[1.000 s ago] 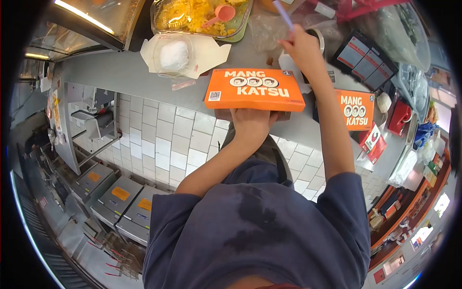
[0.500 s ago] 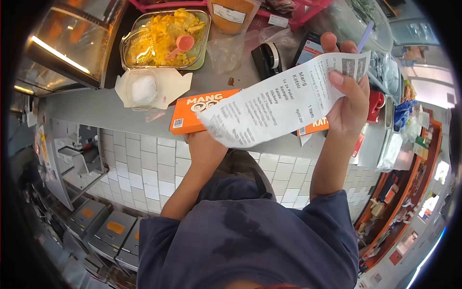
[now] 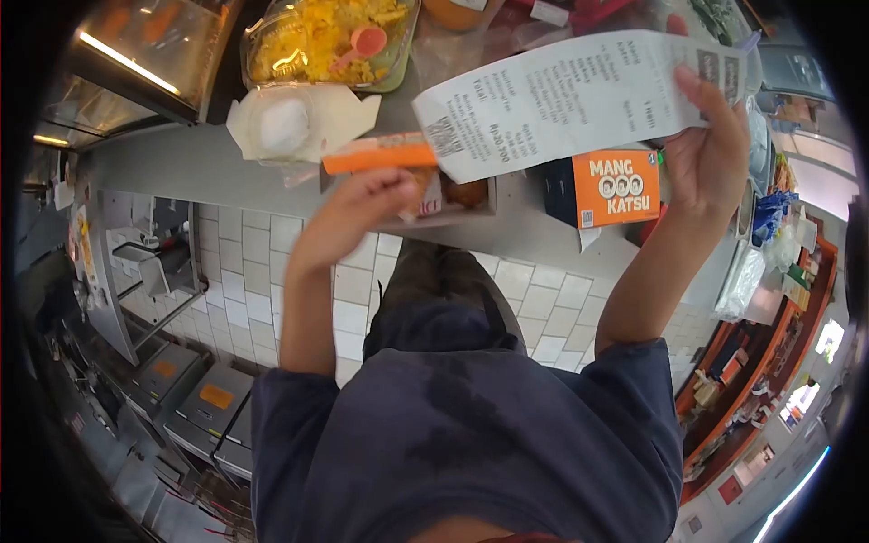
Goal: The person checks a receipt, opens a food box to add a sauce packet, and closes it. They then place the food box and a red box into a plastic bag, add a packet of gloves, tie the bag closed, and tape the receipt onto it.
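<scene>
Your right hand (image 3: 711, 167) pinches the receipt (image 3: 561, 104), while your left hand (image 3: 348, 213), fingers curled, its grip unclear, is the nearer to the partly open box (image 3: 462, 218), lying crosswise at the table's (image 3: 204, 167) near edge.

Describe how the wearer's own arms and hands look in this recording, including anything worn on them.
Both the left hand and the right hand are bare, with no glove, watch or bracelet visible. The forearms are uncovered too. The left sleeve and right sleeve are short and dark navy, part of a plain-looking shirt with a darker patch on its front.
</scene>
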Motion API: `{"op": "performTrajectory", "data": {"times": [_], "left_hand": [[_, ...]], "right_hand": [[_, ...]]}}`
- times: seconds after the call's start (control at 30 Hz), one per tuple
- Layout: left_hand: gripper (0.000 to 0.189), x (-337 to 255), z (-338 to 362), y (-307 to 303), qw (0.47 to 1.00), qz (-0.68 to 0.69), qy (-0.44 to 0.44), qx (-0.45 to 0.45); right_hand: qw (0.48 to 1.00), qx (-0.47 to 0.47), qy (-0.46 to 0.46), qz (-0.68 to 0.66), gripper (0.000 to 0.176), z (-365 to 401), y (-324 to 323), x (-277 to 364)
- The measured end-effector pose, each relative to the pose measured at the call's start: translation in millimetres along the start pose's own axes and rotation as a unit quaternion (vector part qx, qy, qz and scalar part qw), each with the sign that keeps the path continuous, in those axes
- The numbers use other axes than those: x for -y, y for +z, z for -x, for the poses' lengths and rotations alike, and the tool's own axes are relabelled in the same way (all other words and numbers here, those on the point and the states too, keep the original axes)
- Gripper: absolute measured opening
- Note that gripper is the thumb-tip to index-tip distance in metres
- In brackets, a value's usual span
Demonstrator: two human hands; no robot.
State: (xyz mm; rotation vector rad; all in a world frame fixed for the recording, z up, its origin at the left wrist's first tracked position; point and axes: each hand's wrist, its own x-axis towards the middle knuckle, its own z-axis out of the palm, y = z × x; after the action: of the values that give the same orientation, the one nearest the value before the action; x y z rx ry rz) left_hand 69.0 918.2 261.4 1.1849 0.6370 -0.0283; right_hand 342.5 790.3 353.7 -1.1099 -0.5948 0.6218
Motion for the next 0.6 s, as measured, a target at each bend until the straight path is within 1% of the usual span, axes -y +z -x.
{"op": "performTrajectory", "data": {"times": [0.07,0.1,0.13,0.17,0.2,0.27,0.3,0.33,0.4,0.43,0.47,0.5,0.53,0.57,0.6], "left_hand": [[0.019,-8.4,2.8,-18.4,0.999,-0.027,0.012,0.039],[0.019,-11.9,4.1,-24.6,0.999,-0.028,0.004,0.038],[0.02,-14.8,5.3,-29.4,0.998,-0.001,-0.008,0.059],[0.021,-16.3,6.0,-31.5,0.996,0.027,-0.021,0.08],[0.021,-17.1,5.9,-31.7,0.996,0.027,-0.027,0.081],[0.022,-17.7,4.1,-31.0,0.993,0.071,-0.032,0.089],[0.022,-17.4,3.6,-30.2,0.993,0.071,-0.036,0.09],[0.021,-17.3,3.4,-29.5,0.994,0.064,-0.034,0.083],[0.02,-15.4,1.7,-28.3,0.995,0.057,-0.033,0.077],[0.02,-12.4,0.1,-28.2,0.998,0.016,-0.01,0.065],[0.019,-9.2,-1.3,-27.8,0.998,-0.024,0.013,0.053],[0.019,-5.4,-3.7,-22.6,0.998,-0.025,0.014,0.052],[0.02,-0.4,-6.1,-12.9,0.975,-0.208,0.079,-0.02],[0.021,3.3,-5.7,-5.2,0.909,-0.381,0.139,-0.093],[0.021,5.5,-1.6,-0.5,0.909,-0.382,0.136,-0.096]], "right_hand": [[1.0,0.001,0.0,-0.028,0.052,0.0,-3.1,-0.9],[1.0,-0.012,-0.014,0.006,0.052,0.8,-3.1,-2.5],[0.999,-0.025,-0.028,0.04,0.052,1.9,-3.5,-4.9],[0.998,-0.035,-0.042,0.041,0.048,3.3,-3.1,-8.8],[0.998,-0.039,-0.038,0.039,0.048,4.0,-3.8,-14.3],[0.987,-0.095,-0.071,0.109,0.046,3.1,-4.4,-25.4],[0.983,-0.1,-0.095,0.12,0.044,3.2,4.0,-30.0],[0.983,-0.103,-0.093,0.12,0.044,6.1,15.1,-36.1],[0.956,-0.175,-0.133,0.197,0.031,11.7,32.5,-47.7],[0.964,-0.17,-0.089,0.185,0.031,15.4,32.7,-52.4],[0.964,-0.171,-0.09,0.184,0.031,18.3,25.9,-63.9],[0.922,-0.129,-0.132,0.34,0.036,20.1,14.9,-81.2],[0.853,-0.083,-0.169,0.486,0.044,23.9,8.4,-94.8],[0.855,-0.082,-0.168,0.484,0.044,30.6,4.8,-104.9],[0.872,-0.047,-0.147,0.464,0.044,37.5,4.5,-112.4]]}}
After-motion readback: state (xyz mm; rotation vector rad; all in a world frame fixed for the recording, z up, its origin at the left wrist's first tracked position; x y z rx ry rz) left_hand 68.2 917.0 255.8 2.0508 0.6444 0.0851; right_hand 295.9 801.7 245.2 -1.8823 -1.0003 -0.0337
